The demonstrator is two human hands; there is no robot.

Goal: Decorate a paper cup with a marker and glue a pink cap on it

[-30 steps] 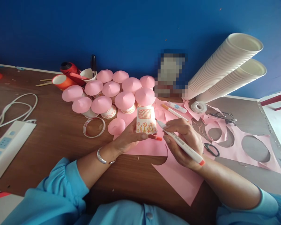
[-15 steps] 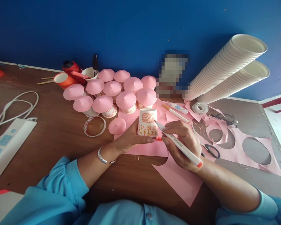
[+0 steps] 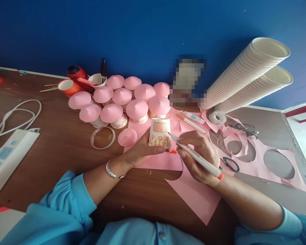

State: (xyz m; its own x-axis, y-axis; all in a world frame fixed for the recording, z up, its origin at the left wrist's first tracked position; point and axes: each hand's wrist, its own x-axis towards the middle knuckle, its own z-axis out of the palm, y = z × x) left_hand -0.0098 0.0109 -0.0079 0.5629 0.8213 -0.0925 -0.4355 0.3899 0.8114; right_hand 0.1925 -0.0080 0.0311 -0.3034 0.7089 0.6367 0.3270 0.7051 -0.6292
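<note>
A white paper cup (image 3: 159,132), upside down, carries a red-orange striped rectangle above a row of drawn flowers. My left hand (image 3: 145,147) is closed round its left side and base, thumb along the front. My right hand (image 3: 200,154) grips a white marker pen (image 3: 199,159) with a red end; the tip is at the cup's right side, and I cannot tell whether it touches. A red pen cap (image 3: 171,150) shows just below the cup. Left of my left hand lies a small pink paper cone (image 3: 127,137).
Several cups topped with pink cones (image 3: 137,109) stand behind the cup. A cut cup ring (image 3: 103,137) lies left. Tall stacks of paper cups (image 3: 247,69) lean right. Scissors (image 3: 230,164), tape (image 3: 217,117), an orange-white marker (image 3: 191,124) and pink paper scraps (image 3: 275,160) lie right; a power strip (image 3: 12,158) sits far left.
The cup has turned slightly, its striped rectangle shifting left. The marker tip has moved a little lower, off the rectangle's right edge.
</note>
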